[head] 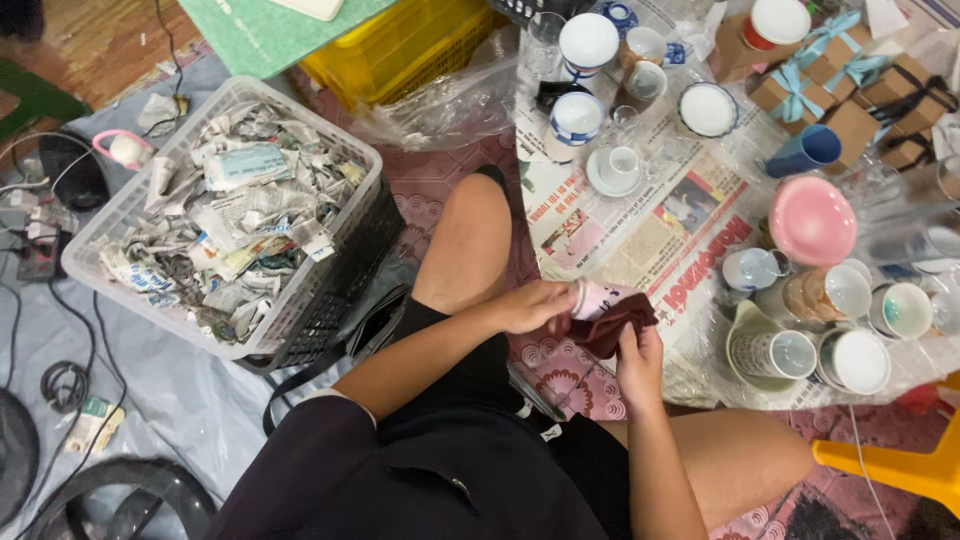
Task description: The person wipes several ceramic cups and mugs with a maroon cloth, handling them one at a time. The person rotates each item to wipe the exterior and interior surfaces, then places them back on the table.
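Observation:
My left hand [535, 305] grips a small pale pink cup [598, 297] lying on its side in front of my knee. A dark maroon cloth [617, 325] is pressed against the cup by my right hand [640, 358], which holds it from below. Both hands meet above the edge of a spread newspaper [640, 240] on the floor. Part of the cup is hidden by the cloth and my fingers.
Several cups, mugs and glasses stand on the newspaper, with a pink bowl [812, 220] and brown gift boxes [850, 80] at the right. A white basket [150, 190] of crumpled newspaper sits at the left, a yellow crate [410, 45] behind, cables at far left.

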